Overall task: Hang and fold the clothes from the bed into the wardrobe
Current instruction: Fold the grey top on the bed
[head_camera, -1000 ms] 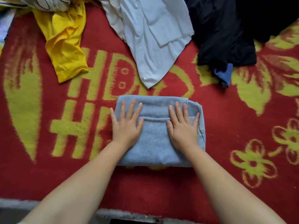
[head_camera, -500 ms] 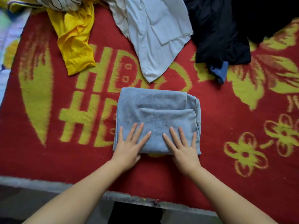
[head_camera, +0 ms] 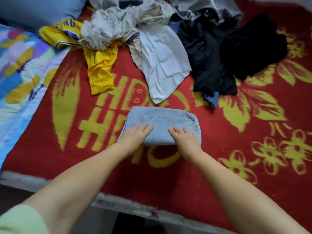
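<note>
Lying folded into a thick rectangular bundle on the red blanket with yellow flower and lettering pattern (head_camera: 211,166), near the front edge of the bed: the pale blue denim-like garment (head_camera: 162,122). Resting flat on its near left part, the left hand (head_camera: 135,135), fingers straight and slightly spread, pointing up and to the right. Resting flat on its near right part, the right hand (head_camera: 184,138), fingers straight and slightly spread, pointing up and to the left; not curling round or pinching the cloth, either hand. Covering the left upper arm at the bottom left corner, a pale green sleeve (head_camera: 20,220).

Lying unfolded beyond the bundle, apart from it: a white cotton shirt (head_camera: 162,65), its tip reaching close to the bundle's far edge. Lying left of that, a crumpled yellow jersey with purple lettering (head_camera: 99,68). Lying right of the shirt, a heap of black clothes (head_camera: 228,53), with a small blue piece of cloth (head_camera: 211,98) sticking out beneath. Piling up behind these, grey and off-white garments (head_camera: 118,24). Showing at the far left, a multicoloured patterned sheet (head_camera: 20,65) and a blue pillow (head_camera: 38,10).
</note>
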A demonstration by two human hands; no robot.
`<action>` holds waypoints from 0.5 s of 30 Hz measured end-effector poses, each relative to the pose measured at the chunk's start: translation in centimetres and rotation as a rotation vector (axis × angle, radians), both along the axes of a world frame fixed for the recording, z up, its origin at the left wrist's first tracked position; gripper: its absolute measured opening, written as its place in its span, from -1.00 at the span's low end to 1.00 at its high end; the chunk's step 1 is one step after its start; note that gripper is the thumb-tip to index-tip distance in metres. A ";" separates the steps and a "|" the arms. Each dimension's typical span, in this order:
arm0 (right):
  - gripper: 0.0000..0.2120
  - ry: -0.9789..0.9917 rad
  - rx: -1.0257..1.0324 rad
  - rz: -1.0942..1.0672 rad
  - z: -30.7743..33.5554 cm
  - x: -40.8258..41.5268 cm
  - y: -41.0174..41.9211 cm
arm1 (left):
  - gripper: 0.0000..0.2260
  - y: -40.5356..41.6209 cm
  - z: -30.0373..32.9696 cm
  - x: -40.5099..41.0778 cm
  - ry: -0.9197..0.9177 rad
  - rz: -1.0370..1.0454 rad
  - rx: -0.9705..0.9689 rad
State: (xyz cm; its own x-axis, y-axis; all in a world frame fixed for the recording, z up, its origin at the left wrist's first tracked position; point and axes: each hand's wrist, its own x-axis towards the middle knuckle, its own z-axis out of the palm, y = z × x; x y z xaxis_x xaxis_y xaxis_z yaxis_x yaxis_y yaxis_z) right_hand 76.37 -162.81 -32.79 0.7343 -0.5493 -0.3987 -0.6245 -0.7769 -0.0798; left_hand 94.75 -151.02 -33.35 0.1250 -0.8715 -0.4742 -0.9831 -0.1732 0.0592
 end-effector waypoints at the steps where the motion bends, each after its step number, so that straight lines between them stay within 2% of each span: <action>1: -0.44 -0.008 -0.019 0.019 1.6 0.1 -0.1 | -0.39 0.1 1.3 0.1 -0.006 0.004 -0.028; 8: -0.37 -0.060 -0.127 0.213 12.3 -0.1 3.3 | -0.43 6.0 10.7 -1.5 -0.104 0.105 -0.176; 15: -0.36 -0.100 -0.161 0.519 19.1 1.7 13.9 | -0.41 21.1 18.2 -4.3 -0.166 0.378 -0.231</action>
